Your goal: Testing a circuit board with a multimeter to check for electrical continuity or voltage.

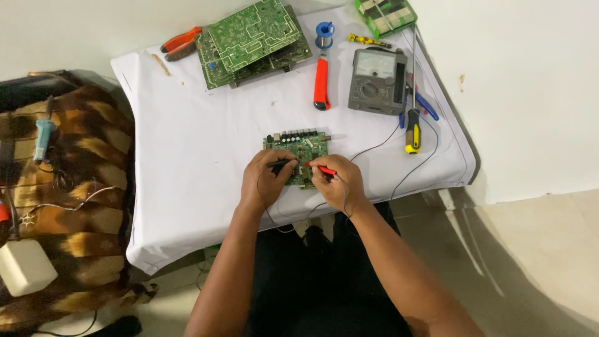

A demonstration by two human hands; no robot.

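Pinching a black probe (279,164) in the left hand (265,180) and a red probe (321,169) in the right hand (339,185), each grip closed, tips on the small green circuit board (298,148) at frame centre. Lying on the white-covered surface (193,156), close to its near edge, open cloth to the left. Upper frame: 2 stacked green boards (253,40), grey multimeter (377,81), red-handled tool (321,84). Probe tips too small to make out.
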